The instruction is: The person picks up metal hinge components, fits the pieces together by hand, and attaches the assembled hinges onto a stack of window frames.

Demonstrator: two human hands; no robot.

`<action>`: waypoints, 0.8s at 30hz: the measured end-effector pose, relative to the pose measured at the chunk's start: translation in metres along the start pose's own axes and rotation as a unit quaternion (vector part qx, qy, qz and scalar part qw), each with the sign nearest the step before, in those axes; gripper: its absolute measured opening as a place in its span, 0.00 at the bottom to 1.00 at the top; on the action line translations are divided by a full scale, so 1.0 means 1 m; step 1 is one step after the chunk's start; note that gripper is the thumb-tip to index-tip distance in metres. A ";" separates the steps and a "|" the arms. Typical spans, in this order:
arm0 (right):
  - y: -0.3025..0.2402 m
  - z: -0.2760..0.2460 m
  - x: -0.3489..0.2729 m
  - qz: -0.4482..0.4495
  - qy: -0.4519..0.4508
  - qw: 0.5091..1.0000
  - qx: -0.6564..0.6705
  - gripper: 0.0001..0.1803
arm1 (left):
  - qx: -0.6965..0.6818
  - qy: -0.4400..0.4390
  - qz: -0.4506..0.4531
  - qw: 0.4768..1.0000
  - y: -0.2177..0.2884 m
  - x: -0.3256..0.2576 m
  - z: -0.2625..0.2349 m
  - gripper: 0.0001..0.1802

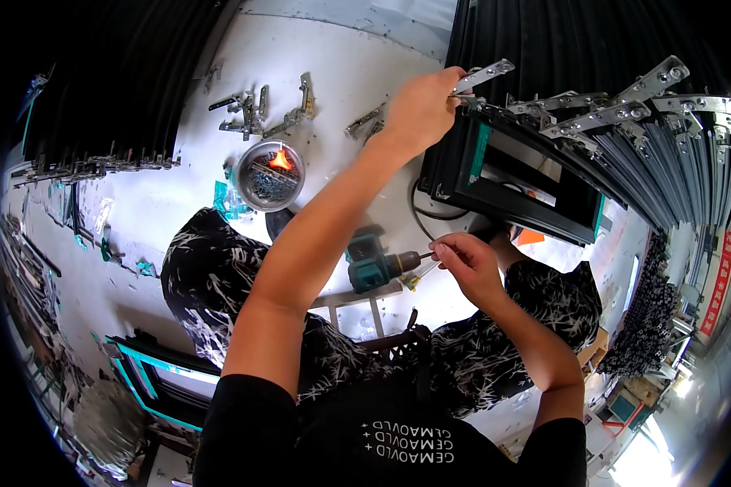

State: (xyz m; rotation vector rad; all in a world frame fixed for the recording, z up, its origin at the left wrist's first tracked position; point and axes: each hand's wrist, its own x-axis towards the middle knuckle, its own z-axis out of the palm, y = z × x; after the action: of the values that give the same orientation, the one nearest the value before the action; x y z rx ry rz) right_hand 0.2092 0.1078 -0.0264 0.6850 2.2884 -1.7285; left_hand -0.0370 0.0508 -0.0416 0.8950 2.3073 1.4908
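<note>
My left hand (422,112) is stretched out to the far side, its fingers closed on a flat metal hinge arm (486,75) at the corner of a black frame (487,195). My right hand (469,264) is pinched at the tip of the bit of a teal cordless drill (369,261). Whatever small thing lies between those fingertips is too small to make out. The drill lies on its side between my knees, its bit pointing right. Left of my left forearm stands a round metal bowl (242,180) of screws, with a bright orange patch inside.
Several loose metal hinges (252,112) lie on the white floor beyond the bowl. At the right, black frame bars (666,170) are stacked with hinges (617,114) sticking out. More dark bars (114,89) stand at the far left. A black cable (439,215) runs beside the frame.
</note>
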 end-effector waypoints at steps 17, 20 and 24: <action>0.005 -0.001 -0.005 -0.016 -0.009 1.000 -0.017 0.10 | 0.010 -0.001 -0.001 1.000 0.001 0.001 0.005 0.16; 0.007 -0.001 -0.006 -0.009 -0.003 1.000 -0.003 0.10 | 0.018 -0.003 0.001 1.000 0.001 0.001 0.004 0.16; 0.006 -0.007 -0.005 0.002 -0.025 0.999 -0.035 0.10 | 0.031 0.003 0.016 0.999 0.000 0.002 0.004 0.16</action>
State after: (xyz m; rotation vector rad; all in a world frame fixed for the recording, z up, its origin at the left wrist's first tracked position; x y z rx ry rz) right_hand 0.2174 0.1140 -0.0273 0.6268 2.3002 -1.6369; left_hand -0.0368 0.0555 -0.0434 0.9497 2.3659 1.4439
